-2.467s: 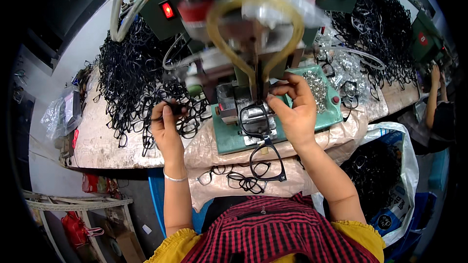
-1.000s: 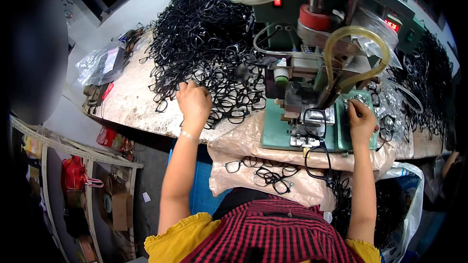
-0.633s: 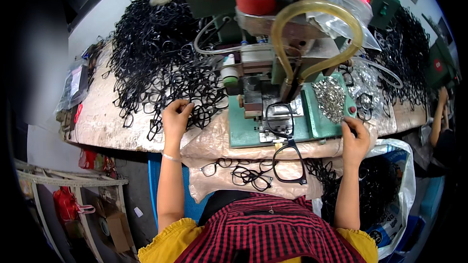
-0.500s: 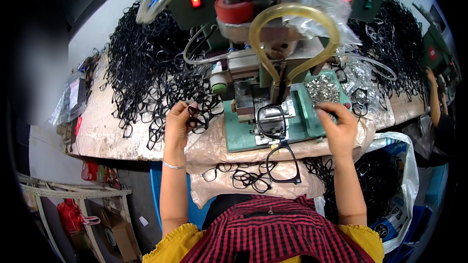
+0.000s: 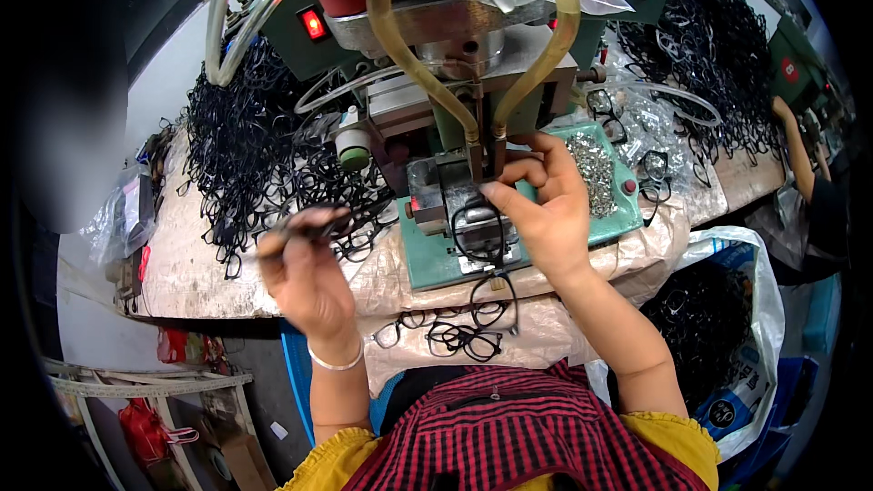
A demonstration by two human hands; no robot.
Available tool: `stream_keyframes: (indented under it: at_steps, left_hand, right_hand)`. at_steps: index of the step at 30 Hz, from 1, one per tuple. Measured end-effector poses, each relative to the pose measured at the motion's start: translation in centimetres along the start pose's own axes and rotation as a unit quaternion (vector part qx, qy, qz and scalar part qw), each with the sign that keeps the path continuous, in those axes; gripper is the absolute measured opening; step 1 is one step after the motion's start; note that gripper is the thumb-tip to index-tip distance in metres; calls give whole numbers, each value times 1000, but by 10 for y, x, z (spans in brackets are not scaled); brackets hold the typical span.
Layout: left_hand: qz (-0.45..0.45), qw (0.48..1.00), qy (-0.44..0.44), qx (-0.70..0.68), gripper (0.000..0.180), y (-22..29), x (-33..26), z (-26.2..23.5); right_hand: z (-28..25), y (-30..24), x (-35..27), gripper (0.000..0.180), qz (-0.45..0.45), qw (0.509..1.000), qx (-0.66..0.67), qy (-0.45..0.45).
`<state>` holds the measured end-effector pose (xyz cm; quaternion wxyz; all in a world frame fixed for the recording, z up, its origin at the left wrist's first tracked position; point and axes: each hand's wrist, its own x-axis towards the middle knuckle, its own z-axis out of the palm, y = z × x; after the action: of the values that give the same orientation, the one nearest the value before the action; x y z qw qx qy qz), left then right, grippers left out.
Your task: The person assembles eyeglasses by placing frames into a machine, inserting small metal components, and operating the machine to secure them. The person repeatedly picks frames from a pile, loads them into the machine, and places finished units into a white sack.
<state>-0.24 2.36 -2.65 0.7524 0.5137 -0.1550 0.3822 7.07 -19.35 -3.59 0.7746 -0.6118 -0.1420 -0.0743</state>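
Note:
A black eyeglass frame [image 5: 479, 236] sits tilted on the metal fixture of a green bench press [image 5: 436, 259], with its lower lens rim hanging past the front edge. My right hand [image 5: 553, 209] reaches in under the press's two prongs, thumb and fingertips pinched at the top of that frame. Whatever is between those fingertips is too small to make out. Off to the left, my left hand [image 5: 309, 282], smeared by motion, grips another dark eyeglass frame [image 5: 329, 223]. Beside my right wrist stands a green tray [image 5: 627, 214] holding small silver metal parts [image 5: 596, 177].
Tangled black frames heap up at the left [image 5: 241, 155] and the far right [image 5: 718, 64]. Several frames lie on the brown paper [image 5: 536, 341] near my lap. A yellowish hose [image 5: 573, 18] loops over the press. A white sack [image 5: 773, 300] of dark pieces stands right; another person's arm [image 5: 796, 145] shows beyond.
My right hand has moved from the parts tray leftward to the fixture under the prongs. My left hand has swung left and lower with a frame. The whole view has shifted.

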Motion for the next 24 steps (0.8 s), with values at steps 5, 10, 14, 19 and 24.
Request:
stream_keyframes:
  at_steps: [5,10,14,19,24]
  left_hand:
    - [165,961,-152,160,13,27,-5,25]
    - [150,870,-382,272,17,-13,-13,44]
    - [196,832,-414,313,19,-27,-14,39]
    - [193,848,-405,283,25,-30,-9,39]
    - [142,855,-344,362,29,-23,-50,37]
  right_hand:
    - [1,-17,-18,59,-32,997,-64,-31]
    - [-72,20,5,28,-107,870,-481,-16]
    - [-122,64,1,21,-85,790,-603,64]
    - [-132,79,3,11,-118,806,-575,76]
    - [-118,72,4,11,-123,816,-560,70]
